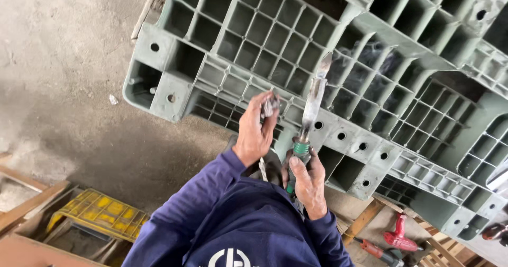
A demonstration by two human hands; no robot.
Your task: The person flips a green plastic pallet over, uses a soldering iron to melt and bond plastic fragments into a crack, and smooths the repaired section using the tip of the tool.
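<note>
A large grey-green plastic pallet [370,71] lies in front of me with its ribbed grid side up. My right hand [307,180] grips the green handle of a long flat metal blade tool [313,103], whose blade points up over the pallet's edge. My left hand [255,132] is raised beside it, fingers closed on a small dark metal piece [269,107] near the pallet rim. Faint smoke hangs over the grid cells above the blade. Both arms wear dark blue sleeves.
Bare concrete floor [63,87] spreads to the left. A yellow plastic crate [100,214] sits at lower left among wooden planks [26,203]. A red power drill [397,238] and another tool lie at lower right by a wooden frame [365,219].
</note>
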